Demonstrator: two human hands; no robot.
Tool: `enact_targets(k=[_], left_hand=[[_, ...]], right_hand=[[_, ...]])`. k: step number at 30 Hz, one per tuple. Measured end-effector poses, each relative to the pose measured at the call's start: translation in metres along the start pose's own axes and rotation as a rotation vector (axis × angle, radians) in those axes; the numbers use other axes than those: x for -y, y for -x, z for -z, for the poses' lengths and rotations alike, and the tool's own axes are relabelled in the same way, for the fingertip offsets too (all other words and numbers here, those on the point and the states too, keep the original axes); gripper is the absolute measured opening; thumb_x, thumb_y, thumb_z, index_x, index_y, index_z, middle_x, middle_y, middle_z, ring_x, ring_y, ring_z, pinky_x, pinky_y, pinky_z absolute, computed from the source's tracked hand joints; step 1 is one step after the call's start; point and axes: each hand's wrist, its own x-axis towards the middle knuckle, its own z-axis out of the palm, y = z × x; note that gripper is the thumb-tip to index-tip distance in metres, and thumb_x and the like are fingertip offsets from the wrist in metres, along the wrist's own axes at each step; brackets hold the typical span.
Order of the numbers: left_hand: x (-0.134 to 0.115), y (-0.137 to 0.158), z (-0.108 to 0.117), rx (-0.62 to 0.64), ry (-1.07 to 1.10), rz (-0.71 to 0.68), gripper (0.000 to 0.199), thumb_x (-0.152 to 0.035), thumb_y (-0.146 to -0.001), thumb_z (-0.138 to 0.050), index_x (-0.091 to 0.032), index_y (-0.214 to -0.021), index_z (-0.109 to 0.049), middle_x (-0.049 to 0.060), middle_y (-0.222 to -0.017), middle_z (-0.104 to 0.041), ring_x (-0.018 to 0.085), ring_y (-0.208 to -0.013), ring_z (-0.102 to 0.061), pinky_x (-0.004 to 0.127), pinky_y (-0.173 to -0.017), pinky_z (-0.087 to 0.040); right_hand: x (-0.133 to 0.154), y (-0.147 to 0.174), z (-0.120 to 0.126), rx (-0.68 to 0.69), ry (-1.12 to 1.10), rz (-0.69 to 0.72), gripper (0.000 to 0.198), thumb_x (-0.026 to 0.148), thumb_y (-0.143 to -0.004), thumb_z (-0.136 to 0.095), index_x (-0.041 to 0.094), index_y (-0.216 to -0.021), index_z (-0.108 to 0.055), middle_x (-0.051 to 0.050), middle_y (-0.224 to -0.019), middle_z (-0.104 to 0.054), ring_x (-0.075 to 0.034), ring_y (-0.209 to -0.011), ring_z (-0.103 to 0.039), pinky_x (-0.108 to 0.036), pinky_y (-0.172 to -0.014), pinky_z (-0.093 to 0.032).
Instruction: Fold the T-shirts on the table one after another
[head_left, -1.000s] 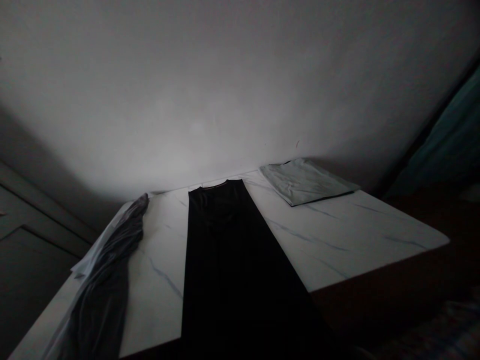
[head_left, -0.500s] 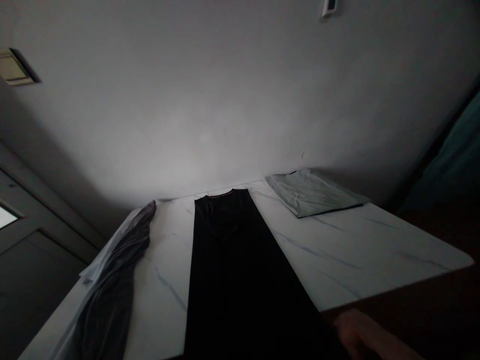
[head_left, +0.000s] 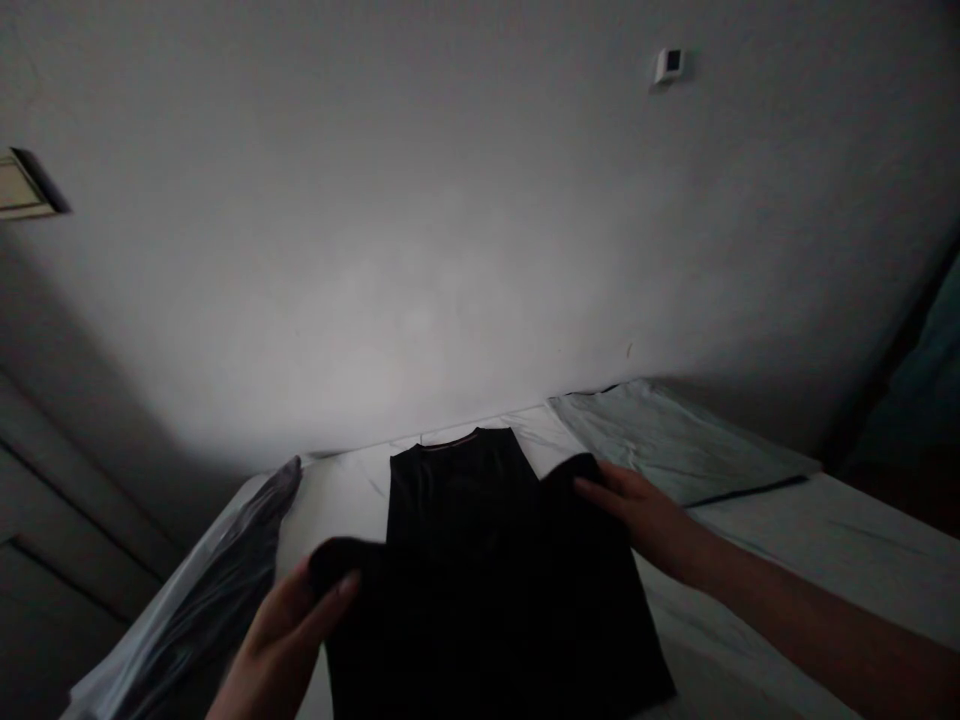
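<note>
A black shirt [head_left: 465,500] with a round neckline lies lengthwise on a white table [head_left: 341,500], its neck end toward the wall. Its lower end is lifted and folded over toward the neck. My left hand [head_left: 289,620] pinches one corner of the raised edge, thumb on top. The other corner is in the grip of my right hand [head_left: 637,510], higher and farther to the right. Between the hands the cloth is so dark that its folds cannot be made out.
A pale grey-green folded cloth [head_left: 675,440] lies at the back right. Along the left edge runs a dark grey garment [head_left: 217,590] with white cloth beside it. A plain wall [head_left: 420,250] rises behind the table, with a small white device [head_left: 670,65] on it.
Both hands have come into view holding the shirt's lower end, which has been lifted and brought toward the neckline. Before, the shirt lay flat and long. The view has tilted up.
</note>
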Motion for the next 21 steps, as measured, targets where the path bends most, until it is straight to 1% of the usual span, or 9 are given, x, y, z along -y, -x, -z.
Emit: enact_targets(k=[2, 3, 5, 8, 10, 12, 14, 17, 21], left_hand=[[-0.007, -0.057, -0.015, 0.059, 0.14, 0.042, 0.059, -0.063, -0.063, -0.07, -0.019, -0.102, -0.069, 0.006, -0.093, -0.074, 0.027, -0.089, -0.068, 0.039, -0.081, -0.056], [-0.004, -0.087, -0.023, 0.102, 0.173, 0.047, 0.06, -0.06, -0.065, -0.07, -0.017, -0.107, -0.067, 0.007, -0.097, -0.074, 0.026, -0.091, -0.068, 0.036, -0.082, -0.056], [0.015, -0.146, -0.04, 0.138, 0.13, 0.05, 0.057, -0.053, -0.071, -0.066, -0.014, -0.111, -0.064, 0.008, -0.101, -0.074, 0.024, -0.092, -0.068, 0.033, -0.079, -0.055], [0.063, -0.222, -0.066, 0.08, -0.194, 0.091, 0.039, -0.04, -0.08, -0.054, -0.012, -0.105, -0.065, 0.008, -0.095, -0.075, 0.023, -0.087, -0.069, 0.029, -0.071, -0.054], [0.096, -0.256, -0.079, 0.006, -0.416, 0.111, 0.029, -0.032, -0.081, -0.051, -0.013, -0.094, -0.068, 0.008, -0.085, -0.075, 0.024, -0.085, -0.069, 0.03, -0.069, -0.052], [0.123, -0.275, -0.087, -0.032, -0.53, 0.126, 0.024, -0.029, -0.08, -0.052, -0.013, -0.086, -0.068, 0.009, -0.08, -0.074, 0.026, -0.085, -0.069, 0.032, -0.07, -0.051], [0.139, -0.281, -0.089, -0.042, -0.581, 0.126, 0.024, -0.03, -0.081, -0.051, -0.015, -0.087, -0.068, 0.011, -0.084, -0.073, 0.028, -0.088, -0.068, 0.035, -0.074, -0.049], [0.15, -0.281, -0.087, -0.063, -0.725, 0.087, 0.03, -0.038, -0.084, -0.049, -0.018, -0.096, -0.067, 0.012, -0.093, -0.071, 0.03, -0.095, -0.066, 0.037, -0.079, -0.048], [0.156, -0.285, -0.085, -0.15, -0.995, -0.017, 0.035, -0.04, -0.085, -0.047, -0.016, -0.101, -0.067, 0.015, -0.105, -0.066, 0.029, -0.1, -0.063, 0.039, -0.09, -0.046]], right_hand=[[-0.006, -0.055, 0.004, -0.046, 0.011, 0.079, 0.047, 0.053, -0.077, -0.067, 0.016, -0.107, -0.065, -0.008, -0.096, -0.071, -0.024, -0.091, -0.065, -0.039, -0.085, -0.05], [-0.012, -0.084, 0.006, -0.065, 0.043, 0.118, 0.045, 0.05, -0.079, -0.066, 0.015, -0.109, -0.066, -0.009, -0.099, -0.071, -0.025, -0.095, -0.065, -0.039, -0.087, -0.05], [-0.032, -0.142, 0.01, -0.127, 0.18, 0.173, 0.037, 0.04, -0.085, -0.059, 0.016, -0.111, -0.066, -0.009, -0.105, -0.072, -0.024, -0.099, -0.065, -0.037, -0.089, -0.05], [-0.074, -0.213, 0.012, -0.28, 0.581, 0.065, 0.026, 0.025, -0.089, -0.051, 0.015, -0.107, -0.067, -0.008, -0.106, -0.072, -0.022, -0.097, -0.066, -0.032, -0.084, -0.05], [-0.1, -0.245, 0.013, -0.363, 0.758, -0.032, 0.022, 0.019, -0.088, -0.052, 0.013, -0.1, -0.069, -0.01, -0.1, -0.073, -0.023, -0.094, -0.066, -0.032, -0.081, -0.05], [-0.121, -0.263, 0.015, -0.402, 0.828, -0.082, 0.018, 0.018, -0.087, -0.054, 0.012, -0.095, -0.07, -0.013, -0.099, -0.073, -0.025, -0.095, -0.066, -0.033, -0.083, -0.048], [-0.135, -0.271, 0.017, -0.426, 0.886, -0.105, 0.019, 0.02, -0.089, -0.056, 0.012, -0.099, -0.069, -0.014, -0.104, -0.071, -0.026, -0.1, -0.064, -0.034, -0.084, -0.046], [-0.143, -0.273, 0.022, -0.448, 1.002, -0.11, 0.024, 0.027, -0.091, -0.057, 0.017, -0.111, -0.066, -0.012, -0.111, -0.069, -0.026, -0.105, -0.062, -0.033, -0.083, -0.046], [-0.142, -0.271, 0.022, -0.467, 1.211, -0.077, 0.021, 0.033, -0.092, -0.057, 0.022, -0.107, -0.067, -0.008, -0.11, -0.066, -0.023, -0.103, -0.062, -0.03, -0.077, -0.047]])
